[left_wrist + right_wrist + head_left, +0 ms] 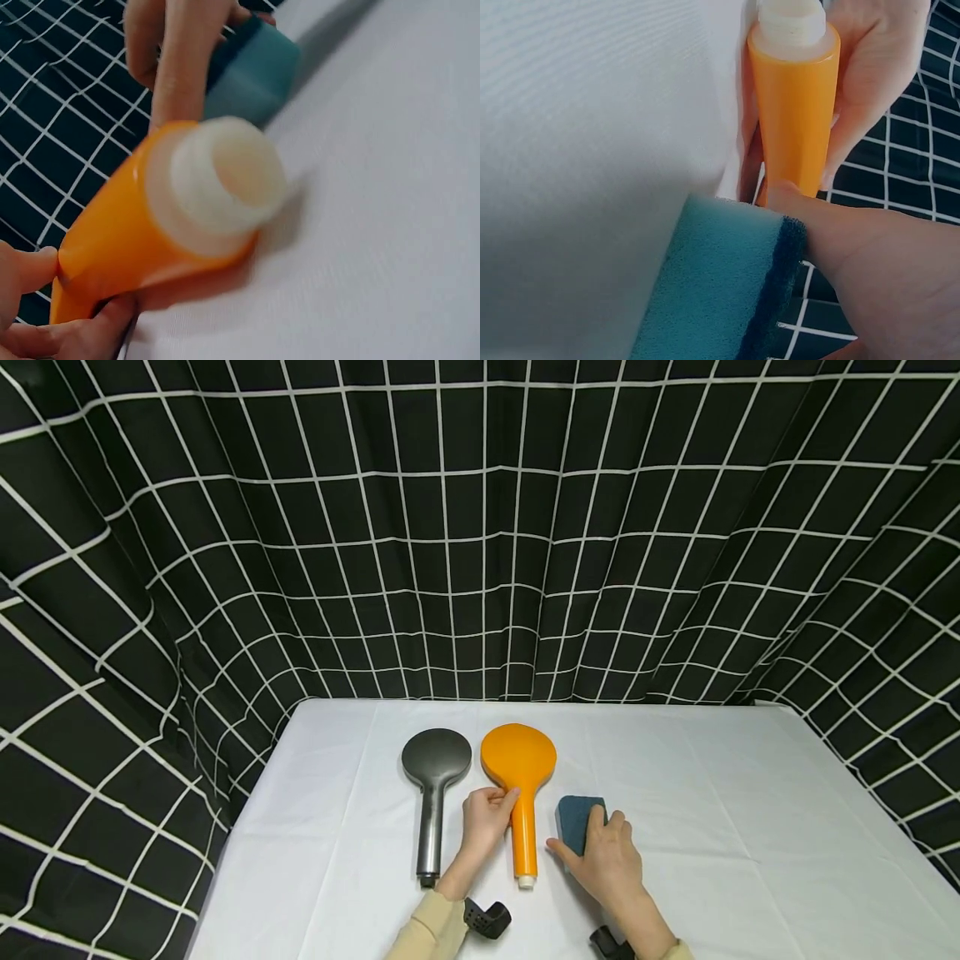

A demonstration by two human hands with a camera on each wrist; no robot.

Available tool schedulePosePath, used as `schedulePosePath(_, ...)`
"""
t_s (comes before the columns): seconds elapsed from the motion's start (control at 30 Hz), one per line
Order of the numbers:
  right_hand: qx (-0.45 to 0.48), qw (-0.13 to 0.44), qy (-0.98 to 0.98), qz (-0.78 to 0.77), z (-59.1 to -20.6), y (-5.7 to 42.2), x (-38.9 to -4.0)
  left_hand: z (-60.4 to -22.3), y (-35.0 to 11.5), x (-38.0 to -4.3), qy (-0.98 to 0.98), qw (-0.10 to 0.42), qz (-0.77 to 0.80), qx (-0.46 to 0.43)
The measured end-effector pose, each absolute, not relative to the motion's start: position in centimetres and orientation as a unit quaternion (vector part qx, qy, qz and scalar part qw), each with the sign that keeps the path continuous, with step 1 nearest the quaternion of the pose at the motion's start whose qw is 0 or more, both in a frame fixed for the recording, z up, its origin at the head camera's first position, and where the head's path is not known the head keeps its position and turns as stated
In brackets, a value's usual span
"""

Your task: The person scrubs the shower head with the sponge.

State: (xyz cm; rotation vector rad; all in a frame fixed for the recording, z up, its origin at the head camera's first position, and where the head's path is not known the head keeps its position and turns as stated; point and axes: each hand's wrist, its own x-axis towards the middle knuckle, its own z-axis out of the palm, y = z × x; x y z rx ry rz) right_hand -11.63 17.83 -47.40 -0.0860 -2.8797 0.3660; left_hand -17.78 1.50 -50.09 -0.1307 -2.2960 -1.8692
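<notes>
An orange shower head [519,754] lies face down on the white table, its handle pointing toward me and ending in a white threaded collar [229,172]. My left hand [486,817] pinches that handle just below the round head, with thumb and fingers on either side of the orange stem [112,232]. My right hand [613,858] is at a blue sponge [576,818] with a darker scouring layer, just right of the handle. Its fingers reach along the sponge's right side while the thumb [810,214] stretches out straight toward the orange handle.
A dark grey shower head [437,756] with a shiny handle lies to the left, parallel to the orange one. White cloth [712,793] covers the table. Black curtains [480,543] with a white grid hang behind it and along both sides.
</notes>
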Motion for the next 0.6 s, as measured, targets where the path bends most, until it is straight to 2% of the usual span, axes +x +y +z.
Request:
schedulePosePath(0.1, -0.025, 0.132, -0.984, 0.113, -47.4, 17.8, -11.5, -49.6, 1.1, -17.7, -0.813, 0.115, -0.569, -0.056)
schedulePosePath(0.13, -0.021, 0.142, -0.984, 0.108, -47.3, 17.8, -11.4, -49.2, 0.9, -17.7, -0.825, 0.106, -0.552, -0.054)
schedulePosePath(0.23, -0.005, 0.165, -0.982, 0.093, -46.7, 17.7, -11.2, -48.0, -0.2, -17.6, -0.848, 0.123, -0.509, -0.078)
schedulePosePath(0.33, 0.014, 0.191, -0.978, 0.083, -45.7, 17.5, -11.1, -46.3, -1.9, -17.5, -0.857, 0.146, -0.484, -0.098)
schedulePosePath(0.47, 0.032, 0.202, -0.975, 0.086, -44.4, 17.5, -11.2, -44.8, -5.3, -17.7, -0.871, 0.189, -0.447, -0.077)
schedulePosePath(0.53, 0.034, 0.191, -0.977, 0.094, -44.1, 17.5, -11.3, -44.6, -7.2, -17.9, -0.877, 0.184, -0.439, -0.059)
schedulePosePath(0.6, 0.031, 0.169, -0.980, 0.099, -44.0, 17.6, -11.4, -44.7, -9.0, -18.0, -0.886, 0.145, -0.438, -0.040)
